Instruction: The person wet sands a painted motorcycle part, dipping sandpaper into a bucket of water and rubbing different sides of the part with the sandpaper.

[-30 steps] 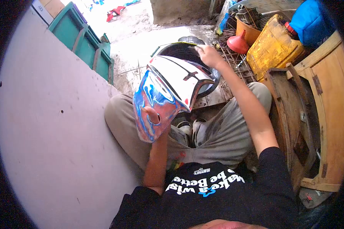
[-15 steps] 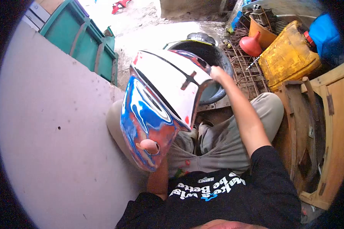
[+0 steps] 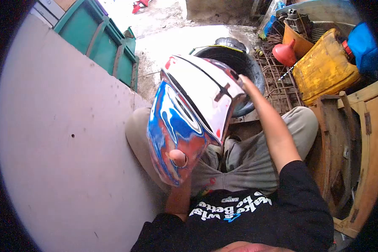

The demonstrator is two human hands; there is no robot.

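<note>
A motorcycle body panel (image 3: 199, 88) is held up above my lap, tilted, with a white middle section. Its near side has blue, white and reddish-brown worn patches and a round hole. My left hand (image 3: 178, 158) is mostly hidden behind the panel's lower end; part of it shows through that hole, supporting the panel from inside. At the upper right edge, my right hand (image 3: 244, 83) grips the panel, its fingers partly hidden. Just beyond the panel stands a dark tub (image 3: 252, 67), partly covered by it.
A pale wall (image 3: 71, 147) rises close on my left, with a green metal frame (image 3: 92, 40) beyond. On the right are a yellow jerrycan (image 3: 323, 67), a red funnel (image 3: 284, 52), rusty wire mesh (image 3: 281, 84) and a wooden frame (image 3: 365, 168). Something red (image 3: 140, 6) lies far ahead.
The whole view has shifted slightly, so the surroundings sit further right. The panel has moved a little to the right with both hands still on it.
</note>
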